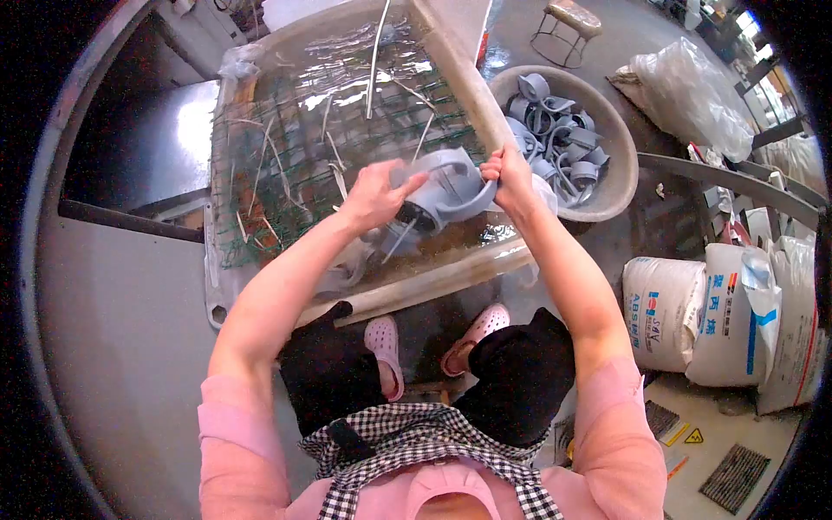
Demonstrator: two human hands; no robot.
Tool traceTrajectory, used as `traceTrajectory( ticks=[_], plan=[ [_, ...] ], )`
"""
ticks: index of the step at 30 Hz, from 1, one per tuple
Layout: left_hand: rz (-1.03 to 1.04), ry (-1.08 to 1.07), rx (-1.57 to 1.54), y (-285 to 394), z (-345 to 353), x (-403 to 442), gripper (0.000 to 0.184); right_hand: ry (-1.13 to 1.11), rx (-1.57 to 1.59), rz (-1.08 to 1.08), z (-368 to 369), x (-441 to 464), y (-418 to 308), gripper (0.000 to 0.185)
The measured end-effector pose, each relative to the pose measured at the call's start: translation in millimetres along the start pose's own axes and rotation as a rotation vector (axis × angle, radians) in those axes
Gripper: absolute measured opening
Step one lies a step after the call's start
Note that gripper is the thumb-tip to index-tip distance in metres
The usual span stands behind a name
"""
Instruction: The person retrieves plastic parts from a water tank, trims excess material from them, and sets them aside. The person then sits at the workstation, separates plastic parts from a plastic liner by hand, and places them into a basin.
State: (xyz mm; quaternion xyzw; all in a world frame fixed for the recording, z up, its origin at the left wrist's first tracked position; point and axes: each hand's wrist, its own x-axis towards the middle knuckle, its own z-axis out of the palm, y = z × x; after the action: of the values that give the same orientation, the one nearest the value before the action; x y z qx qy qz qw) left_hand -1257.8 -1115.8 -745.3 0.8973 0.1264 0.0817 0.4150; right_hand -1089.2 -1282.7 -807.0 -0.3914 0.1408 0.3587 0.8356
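A grey moulded plastic part [455, 198] with a curved handle and a round ring end is held over a water-filled tub [438, 276]. My right hand [510, 178] is closed around the handle's right end. At the part's left side, my left hand [374, 198] has thumb and index finger at its edge, the index finger stretched along it; its other fingers are curled and partly hidden. A thin pale strip [399, 241] hangs below the part. Green netting [299, 147] and several thin white strips lie in the tub's water.
A round basin [626, 165] of similar grey parts [563, 143] stands just right of the tub. Full white sacks [663, 312] stand farther right, near a metal rail [737, 180]. A stool [572, 17] and clear plastic wrapping [693, 95] are at the back right.
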Motion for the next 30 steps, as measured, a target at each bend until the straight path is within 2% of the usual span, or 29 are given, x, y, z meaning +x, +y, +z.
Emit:
traceTrajectory(
  ticks=[1, 3, 4, 7, 9, 11, 12, 13, 14, 15, 16, 17, 18, 19, 20, 22, 23, 24, 25, 26, 27, 28, 29, 30],
  plan=[
    [0.036, 0.03, -0.046, 14.0, -6.4, 1.0, 0.037, 0.004, 0.002, -0.002, 2.9, 1.3, -4.9, 0.033],
    [0.181, 0.126, 0.069, 27.3, -17.2, 7.4, 0.038, -0.051, 0.211, -0.034, 9.8, 3.9, -12.1, 0.033],
    [0.004, -0.006, 0.125, 41.5, -28.6, 10.6, 0.044, -0.044, 0.237, -0.047, 15.6, -0.2, -12.9, 0.031],
    [0.021, -0.011, 0.254, 45.5, -22.5, 17.2, 0.043, 0.09, 0.221, -0.144, 30.9, -17.8, 2.3, 0.027],
    [0.054, -0.042, 0.362, 44.5, -11.2, 21.2, 0.044, 0.073, 0.208, -0.157, 17.5, -6.2, 8.4, 0.027],
    [0.05, -0.106, 0.401, 53.1, 2.7, 27.5, 0.045, 0.002, 0.14, -0.254, 5.3, 5.0, -2.9, 0.029],
    [0.121, -0.113, 0.398, 59.9, 5.2, 37.9, 0.044, 0.077, 0.033, -0.391, 10.0, 2.3, -17.6, 0.031],
    [0.23, -0.021, 0.326, 59.4, 14.7, 54.7, 0.042, -0.024, 0.107, -0.358, -7.7, 23.1, -42.4, 0.034],
    [0.312, 0.022, 0.273, 69.2, 21.6, 73.4, 0.04, -0.011, 0.044, -0.455, -7.3, 26.2, -69.2, 0.036],
    [0.418, 0.088, 0.218, 76.8, 32.0, 98.0, 0.043, 0.036, -0.05, -0.556, -17.9, 45.0, -100.2, 0.041],
    [0.395, 0.096, 0.2, 93.4, 37.2, 120.6, 0.047, 0.214, -0.245, -0.711, -3.1, 32.9, -126.2, 0.045],
    [0.389, 0.112, 0.273, 102.7, 47.4, 149.5, 0.051, 0.19, -0.223, -0.727, -15.6, 51.9, -163.6, 0.05],
    [0.48, 0.161, 0.223, 105.8, 58.2, 177.9, 0.051, 0.282, -0.131, -0.718, -5.7, 39.0, -195.5, 0.048],
    [0.454, 0.158, 0.217, 101.9, 69.7, 189.3, 0.051, 0.382, -0.041, -0.698, 5.2, 27.8, -215.5, 0.045],
    [0.528, 0.451, 0.292, 102.5, 77.9, 197.1, 0.05, 0.387, -0.046, -0.689, -4.5, 28.0, -214.7, 0.045],
    [0.622, 0.543, 0.374, 89.9, 75.9, 189.2, 0.045, 0.437, -1.225, -0.993, -29.4, 20.9, -199.5, 0.038],
    [0.64, 0.342, 0.376, 73.2, 62.4, 170.3, 0.042, 0.22, -1.428, -1.065, -31.6, -0.6, -161.2, 0.032],
    [0.5, 0.006, 0.344, 59.4, 50.9, 141.8, 0.029, -0.358, -1.631, -1.035, -48.9, 4.5, -130.2, 0.03],
    [0.516, -0.147, 0.328, 33.1, 51.1, 110.2, 0.021, -0.33, -1.758, -0.518, -61.2, 2.6, -80.9, 0.027],
    [0.336, -0.43, 0.352, 14.1, 47.5, 70.9, 0.016, -0.456, -1.713, -0.267, -67.2, -15.9, -42.9, 0.024],
    [0.205, -0.706, 0.33, -9.7, 47.9, 33.5, 0.011, -0.529, -1.94, -0.444, -92.5, -3.3, -0.4, 0.022],
    [0.219, -0.838, 0.394, -37.5, 55.8, -1.6, 0.009, -0.597, -2.213, -0.403, -85.1, -10.1, 16.1, 0.018],
    [0.134, -0.97, 0.503, -56.1, 63.5, -31.1, 0.013, -0.665, -2.49, -0.36, -76.1, -16.0, 28.8, 0.016],
    [0.224, -0.864, 0.506, -90.3, 72.6, -62.1, 0.018, -0.674, -2.491, -0.372, -71.7, -17.6, 38.3, 0.016]
  ],
)
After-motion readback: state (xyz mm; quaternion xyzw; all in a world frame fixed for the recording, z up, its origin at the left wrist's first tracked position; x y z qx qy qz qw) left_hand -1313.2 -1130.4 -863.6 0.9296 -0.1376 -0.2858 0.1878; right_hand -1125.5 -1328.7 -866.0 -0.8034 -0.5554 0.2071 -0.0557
